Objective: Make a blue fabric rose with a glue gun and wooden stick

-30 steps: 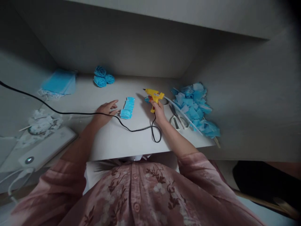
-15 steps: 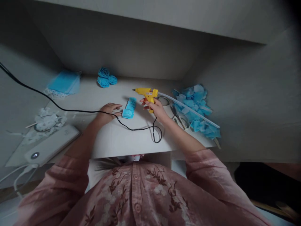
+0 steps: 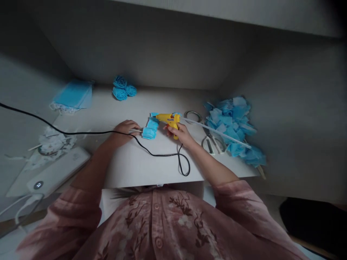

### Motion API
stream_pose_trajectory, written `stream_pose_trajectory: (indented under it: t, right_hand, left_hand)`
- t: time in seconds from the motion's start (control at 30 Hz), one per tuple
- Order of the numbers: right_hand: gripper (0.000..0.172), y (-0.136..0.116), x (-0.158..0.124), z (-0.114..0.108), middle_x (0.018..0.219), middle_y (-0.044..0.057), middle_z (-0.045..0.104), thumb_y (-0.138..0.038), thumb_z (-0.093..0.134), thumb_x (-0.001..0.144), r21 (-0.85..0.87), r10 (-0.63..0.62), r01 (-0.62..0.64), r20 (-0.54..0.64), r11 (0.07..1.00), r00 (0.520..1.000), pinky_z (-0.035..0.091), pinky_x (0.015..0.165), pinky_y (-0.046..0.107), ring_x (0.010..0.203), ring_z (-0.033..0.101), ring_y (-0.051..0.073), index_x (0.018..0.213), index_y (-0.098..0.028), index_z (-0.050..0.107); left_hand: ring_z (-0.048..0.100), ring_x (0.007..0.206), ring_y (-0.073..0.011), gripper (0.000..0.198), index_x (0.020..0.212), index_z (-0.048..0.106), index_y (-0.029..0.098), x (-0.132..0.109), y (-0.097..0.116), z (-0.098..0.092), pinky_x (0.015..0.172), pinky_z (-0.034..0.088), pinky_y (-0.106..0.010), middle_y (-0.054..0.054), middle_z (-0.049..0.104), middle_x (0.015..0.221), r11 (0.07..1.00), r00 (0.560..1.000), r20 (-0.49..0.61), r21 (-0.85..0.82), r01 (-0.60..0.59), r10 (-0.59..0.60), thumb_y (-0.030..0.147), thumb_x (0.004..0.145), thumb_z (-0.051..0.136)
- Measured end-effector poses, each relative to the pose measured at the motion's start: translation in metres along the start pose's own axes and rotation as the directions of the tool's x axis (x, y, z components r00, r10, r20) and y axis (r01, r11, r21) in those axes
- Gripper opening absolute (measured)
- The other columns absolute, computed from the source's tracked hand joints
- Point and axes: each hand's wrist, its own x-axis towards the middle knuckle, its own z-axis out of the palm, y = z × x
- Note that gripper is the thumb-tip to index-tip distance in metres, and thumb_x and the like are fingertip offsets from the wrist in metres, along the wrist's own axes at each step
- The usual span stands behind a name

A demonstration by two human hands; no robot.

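My right hand [image 3: 181,134] is wrapped round the handle of a yellow glue gun [image 3: 166,117], a long clear glue stick [image 3: 217,130] trailing from its back. The nozzle points left, over the upper end of a blue strip of fabric [image 3: 150,127] that lies on the table. My left hand [image 3: 125,129] is closed on a thin pale stick [image 3: 136,130] whose right end reaches the strip's folded lower part. The black cord [image 3: 151,154] of the gun crosses over my left hand and loops below my right.
Three blue fabric roses [image 3: 120,93] and a stack of blue face masks [image 3: 73,94] sit at the back left. White scraps [image 3: 53,140] and a white power bank [image 3: 61,169] lie left. Scissors [image 3: 214,143], a tape roll [image 3: 193,116] and blue fabric pieces [image 3: 230,117] are right.
My right hand has lowered the glue gun, bringing its nozzle onto the upper end of the blue strip. My left hand stays by the strip with the stick. The view has shifted slightly.
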Motion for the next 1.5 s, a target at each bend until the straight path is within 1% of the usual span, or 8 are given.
stream_pose_trajectory:
  t: [0.17,0.33,0.57,0.73,0.9,1.07,1.23,1.5]
  right_hand:
    - [0.051,0.000,-0.001,0.000,0.091,0.006,0.074,-0.063,0.078,0.076,-0.022,0.003,-0.003,0.001,1.000,1.000,0.047,0.066,0.030,0.069,0.059,0.014,0.095,-0.017,0.071]
    - [0.051,0.001,-0.001,0.000,0.095,0.007,0.074,-0.065,0.078,0.076,-0.035,-0.011,0.011,0.013,0.999,1.000,0.046,0.066,0.030,0.071,0.059,0.015,0.094,-0.018,0.070]
    - [0.059,-0.007,-0.004,0.001,0.085,0.007,0.074,-0.075,0.076,0.074,-0.121,0.009,-0.003,0.046,0.993,0.999,0.047,0.065,0.029,0.069,0.056,0.015,0.088,-0.017,0.070]
    - [0.060,-0.010,-0.005,0.001,0.083,0.006,0.074,-0.077,0.075,0.073,-0.154,0.006,0.003,0.061,0.988,0.998,0.045,0.062,0.028,0.067,0.054,0.014,0.082,-0.018,0.068]
    - [0.064,-0.011,-0.005,0.000,0.070,0.001,0.064,-0.079,0.073,0.073,-0.178,0.039,-0.022,0.096,0.984,0.995,0.037,0.056,0.027,0.059,0.046,0.011,0.085,-0.016,0.071]
    - [0.066,-0.012,-0.006,-0.004,0.062,-0.003,0.053,-0.080,0.071,0.076,-0.216,0.016,0.014,0.138,0.976,0.990,0.034,0.056,0.027,0.057,0.043,0.010,0.084,-0.015,0.071]
    - [0.065,-0.006,-0.005,-0.007,0.062,-0.003,0.053,-0.081,0.067,0.079,-0.246,0.012,0.033,0.179,0.969,0.984,0.034,0.057,0.027,0.058,0.044,0.011,0.084,-0.016,0.071]
    - [0.067,-0.004,-0.006,-0.008,0.061,-0.002,0.052,-0.083,0.067,0.079,-0.300,0.024,0.025,0.157,0.954,0.987,0.032,0.054,0.026,0.056,0.044,0.012,0.082,-0.016,0.072]
  left_hand:
    - [0.069,0.104,-0.0207,0.023,0.094,0.076,0.021,0.001,-0.001,0.000,0.097,0.051,-0.031,-0.005,0.079,0.105,0.998,0.998,0.054,0.046,0.036,-0.039,0.031,0.095,0.054]
    - [0.069,0.099,-0.0201,0.026,0.093,0.077,0.022,0.000,-0.005,0.006,0.094,0.050,-0.030,-0.005,0.078,0.101,0.997,0.999,0.012,0.072,0.038,-0.039,0.029,0.094,0.052]
    - [0.069,0.094,-0.0208,0.023,0.086,0.077,0.023,0.001,-0.008,0.010,0.091,0.051,-0.031,-0.005,0.078,0.095,0.999,0.999,0.005,0.027,0.046,-0.046,0.029,0.091,0.056]
    - [0.070,0.095,-0.0209,0.024,0.086,0.077,0.023,0.000,-0.004,0.004,0.090,0.051,-0.031,-0.005,0.079,0.097,0.999,0.999,0.012,-0.027,0.038,-0.038,0.032,0.092,0.056]
    - [0.070,0.096,-0.0217,0.028,0.087,0.077,0.021,0.000,0.000,-0.003,0.089,0.051,-0.031,-0.007,0.079,0.097,0.999,1.000,0.021,-0.044,0.020,-0.019,0.036,0.094,0.054]
    - [0.069,0.095,-0.0215,0.025,0.086,0.076,0.021,0.001,0.000,-0.002,0.089,0.050,-0.031,-0.007,0.079,0.096,0.998,0.999,0.027,-0.055,0.021,-0.019,0.034,0.093,0.056]
    - [0.070,0.095,-0.0221,0.023,0.086,0.076,0.022,0.000,0.002,-0.002,0.090,0.051,-0.032,-0.007,0.079,0.097,0.997,0.999,0.017,-0.058,0.042,-0.041,0.034,0.092,0.057]
    - [0.069,0.096,-0.0217,0.021,0.086,0.075,0.022,0.002,0.004,-0.002,0.091,0.051,-0.032,-0.006,0.079,0.095,0.998,0.998,0.028,-0.038,0.049,-0.048,0.031,0.092,0.057]
